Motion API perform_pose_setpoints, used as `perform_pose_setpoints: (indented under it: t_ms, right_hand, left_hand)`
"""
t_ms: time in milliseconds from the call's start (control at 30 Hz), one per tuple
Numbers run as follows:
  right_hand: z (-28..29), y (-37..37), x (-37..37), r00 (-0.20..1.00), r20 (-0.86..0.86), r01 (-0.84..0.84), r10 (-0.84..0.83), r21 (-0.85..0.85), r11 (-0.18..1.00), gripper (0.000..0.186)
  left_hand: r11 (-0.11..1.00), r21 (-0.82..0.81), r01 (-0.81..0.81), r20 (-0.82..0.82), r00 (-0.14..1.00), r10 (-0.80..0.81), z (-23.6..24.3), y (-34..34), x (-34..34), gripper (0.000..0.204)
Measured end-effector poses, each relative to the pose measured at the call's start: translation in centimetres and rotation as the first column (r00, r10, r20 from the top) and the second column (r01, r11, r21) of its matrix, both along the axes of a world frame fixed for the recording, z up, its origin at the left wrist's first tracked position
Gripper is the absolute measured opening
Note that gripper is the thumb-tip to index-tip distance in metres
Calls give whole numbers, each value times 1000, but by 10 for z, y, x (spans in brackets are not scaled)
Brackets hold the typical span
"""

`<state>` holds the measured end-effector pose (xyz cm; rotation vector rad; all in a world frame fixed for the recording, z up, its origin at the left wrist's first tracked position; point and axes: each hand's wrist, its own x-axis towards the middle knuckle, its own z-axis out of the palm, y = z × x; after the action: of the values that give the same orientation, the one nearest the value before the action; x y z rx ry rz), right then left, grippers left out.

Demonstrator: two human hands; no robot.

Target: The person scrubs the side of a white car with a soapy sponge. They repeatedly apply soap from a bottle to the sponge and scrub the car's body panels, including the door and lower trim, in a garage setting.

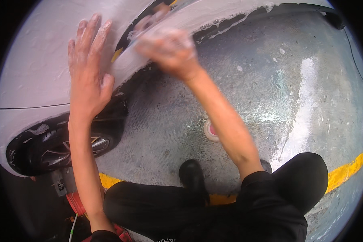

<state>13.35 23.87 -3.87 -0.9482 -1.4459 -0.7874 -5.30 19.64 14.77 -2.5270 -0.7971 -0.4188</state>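
Bare forearms, short black sleeves (266, 189), black trousers (149, 205), a black shoe (192, 175).

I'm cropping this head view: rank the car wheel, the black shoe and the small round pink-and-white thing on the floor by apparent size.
1. Car wheel, largest, though partly hidden by the left forearm.
2. Black shoe.
3. Round pink-and-white thing, smallest.

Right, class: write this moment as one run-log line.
left hand: flat on soapy white car panel | right hand: blurred, on bumper edge | wheel below | floor wet
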Motion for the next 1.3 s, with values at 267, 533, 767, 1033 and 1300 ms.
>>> perform_pose_setpoints:
  t_ms: [267, 533, 767, 1033, 1300]
  right_hand:
    - [-5, -10, -4, 924, -257, -288, 283, 17, 957, 52]
    - [-10, -16, -31, 773, -615, -208, 157, -12, 978, 43]
    - [21, -11, -32, 246, -960, -114, 133, 107, 988, 27]
    - [37, -23, -56, 50, -986, -239, 159, 143, 961, 24]
    - [22, -34, -82, 205, -952, -367, 226, 140, 920, 22]
  left_hand:
    - [992, 110, -68, -50, 996, 74, -19, 14, 17, 100]
    - [989, 118, -94, -74, 992, 103, -21, 14, 32, 111]
    - [999, 2, -37, -220, 975, 37, 38, -39, 68, 97]
    - [998, -30, -57, -189, 981, 51, 31, -48, 72, 85]
    - [985, 32, -167, -121, 978, 169, -10, -18, 42, 104]
